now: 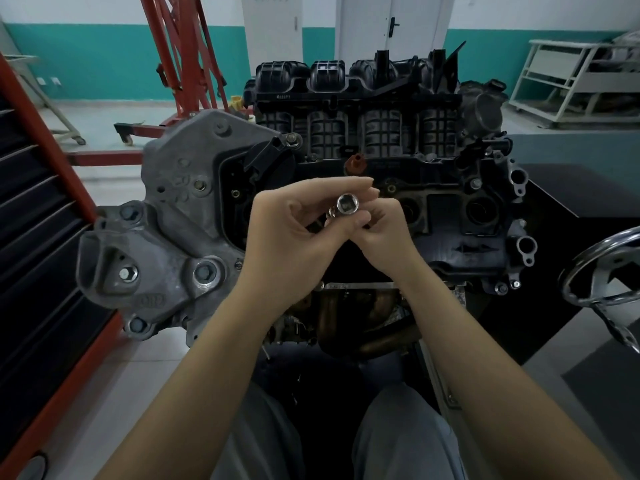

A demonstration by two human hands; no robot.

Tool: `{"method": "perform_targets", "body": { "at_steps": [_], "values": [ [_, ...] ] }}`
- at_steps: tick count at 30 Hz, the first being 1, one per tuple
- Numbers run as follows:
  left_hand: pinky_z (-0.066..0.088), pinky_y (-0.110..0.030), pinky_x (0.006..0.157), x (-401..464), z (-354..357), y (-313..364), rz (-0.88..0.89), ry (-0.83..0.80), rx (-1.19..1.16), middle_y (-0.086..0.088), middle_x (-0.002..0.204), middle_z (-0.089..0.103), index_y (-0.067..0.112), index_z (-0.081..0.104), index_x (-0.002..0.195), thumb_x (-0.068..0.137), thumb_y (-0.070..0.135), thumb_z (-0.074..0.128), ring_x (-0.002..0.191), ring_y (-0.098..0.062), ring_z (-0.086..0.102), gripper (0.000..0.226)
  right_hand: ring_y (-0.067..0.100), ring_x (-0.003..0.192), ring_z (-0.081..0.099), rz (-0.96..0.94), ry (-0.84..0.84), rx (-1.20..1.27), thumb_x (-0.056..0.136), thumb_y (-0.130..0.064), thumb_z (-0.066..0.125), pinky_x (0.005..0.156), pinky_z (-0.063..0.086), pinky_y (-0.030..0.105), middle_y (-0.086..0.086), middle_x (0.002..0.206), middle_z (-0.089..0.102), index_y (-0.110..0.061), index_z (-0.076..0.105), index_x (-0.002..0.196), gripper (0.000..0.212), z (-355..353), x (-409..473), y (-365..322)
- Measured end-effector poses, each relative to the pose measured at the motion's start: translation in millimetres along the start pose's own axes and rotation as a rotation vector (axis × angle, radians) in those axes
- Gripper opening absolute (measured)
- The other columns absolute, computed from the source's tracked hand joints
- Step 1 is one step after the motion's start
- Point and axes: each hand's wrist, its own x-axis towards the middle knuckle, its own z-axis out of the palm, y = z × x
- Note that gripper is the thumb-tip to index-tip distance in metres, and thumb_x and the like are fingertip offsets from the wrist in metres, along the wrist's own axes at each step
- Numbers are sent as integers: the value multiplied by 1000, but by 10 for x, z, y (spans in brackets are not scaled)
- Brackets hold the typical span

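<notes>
The chrome socket (pixel 347 205) sits pinched between the fingers of both hands. The left hand (pixel 294 237) curls an index finger above it and a thumb below, and the right hand (pixel 384 233) nips its side with bent fingers. Its square drive hole faces the camera (a second metal piece behind is unclear). The work looks barely begun, with nothing yet seated on the engine (pixel 446 216) beyond the fingers.

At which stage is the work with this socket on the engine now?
Done: the round wells in the engine top stand open, so parts seem already removed. In hand: the left hand and right hand pinch a chrome socket, square drive hole toward the camera, no handle visible on it. Left: probably fitting it to a tool; bolts still sit in the grey bracket.
</notes>
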Motion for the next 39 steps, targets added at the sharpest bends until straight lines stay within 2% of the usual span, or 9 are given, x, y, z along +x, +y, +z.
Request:
{"method": "perform_targets", "body": {
  "at_steps": [4,8,14,17,20,26,29,33,39],
  "values": [
    [54,-33,91,-12,-4,-4,29,-54,52,-5,100,72,4,66,110,79,-9,70,101,-15,68,34,1,80,68,29,84,-14,75,9,71,74,52,19,-19,80,72,-14,68,96,31,-3,6,72],
    [56,-31,83,-30,15,5,90,123,300,-1,92,72,7,72,98,71,12,84,90,-11,69,30,19,84,70,56,92,-9,75,8,72,79,56,40,8,90,72,-7,70,97,26,-6,3,90],
    [55,-31,89,-29,-5,34,27,31,93,-2,98,73,8,69,106,76,-6,74,97,-12,70,35,-4,85,65,1,-10,-5,83,-7,64,76,48,14,-27,85,69,-21,63,100,22,-14,7,10],
    [54,-35,91,-12,-21,26,24,-29,98,-7,100,72,5,68,107,76,-8,74,100,-15,69,33,1,82,68,20,61,-4,76,-1,72,74,51,20,-18,81,71,-19,70,86,21,0,2,52],
    [56,-32,86,-27,11,13,47,89,203,-3,95,73,8,71,101,74,1,79,93,-12,70,30,14,82,69,25,97,15,76,2,73,75,53,31,-1,84,71,-14,70,92,23,26,5,67],
    [54,-36,92,-30,-12,-9,15,11,0,-9,100,72,4,65,112,80,-12,67,100,-18,69,36,-5,84,65,-9,8,-32,84,2,65,76,47,12,-27,84,68,-20,62,101,28,2,7,26],
    [54,-39,92,-28,-19,-19,15,-23,24,-12,102,71,1,67,108,78,-10,71,101,-20,69,33,1,81,67,17,76,-24,77,5,69,75,50,19,-18,80,71,-19,68,94,30,6,-4,49],
    [57,-32,83,-32,4,-10,47,100,169,-3,91,72,10,71,95,70,7,83,89,-14,70,29,17,85,69,26,95,-27,76,8,72,78,54,31,9,90,71,-3,70,97,24,6,-15,86],
    [54,-35,91,-33,-23,-20,16,6,-39,-8,99,72,5,66,110,78,-11,70,100,-18,69,35,-4,87,65,-16,9,-43,83,-2,64,77,47,13,-26,86,69,-22,63,100,27,-2,2,18]
  ]
}}
